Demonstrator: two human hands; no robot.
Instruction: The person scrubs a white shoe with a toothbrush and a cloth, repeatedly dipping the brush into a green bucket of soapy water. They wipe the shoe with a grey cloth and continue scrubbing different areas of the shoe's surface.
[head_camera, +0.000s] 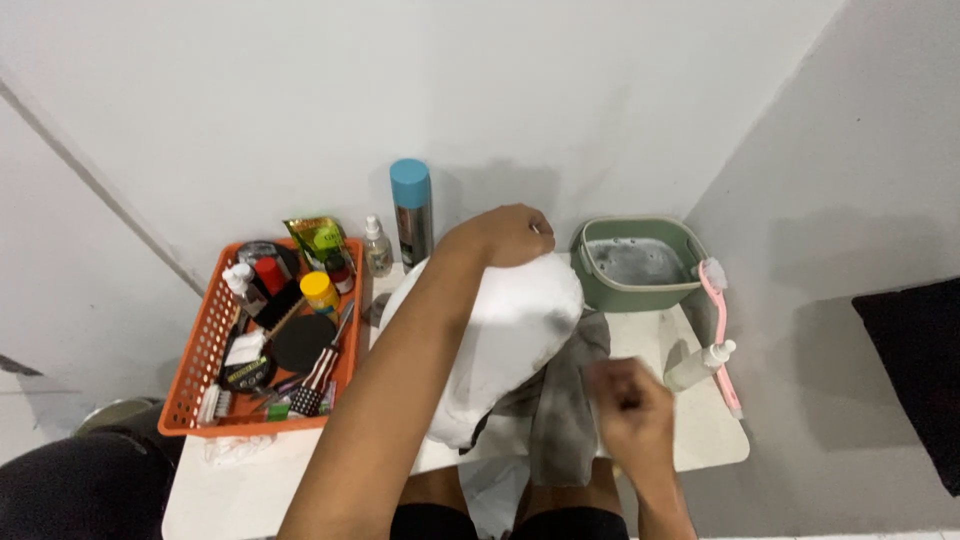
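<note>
My left hand (510, 235) reaches across the small white table (705, 435) and grips the top end of a white shoe-like object (520, 325), holding it tilted up on end. The white surface has faint dark smudges low down. A grey cloth (562, 405) lies under and beside it, hanging over the table's front edge. My right hand (628, 398) hovers over that cloth, blurred by motion, with its fingers curled. Whether it holds something cannot be made out.
An orange basket (200, 350) with bottles, tins and brushes stands at the left. Behind are a blue-capped spray can (411, 205) and a small clear bottle (376, 245). At the right are a green tub (640, 262), a pink long-handled brush (722, 335) and a small white bottle (700, 362).
</note>
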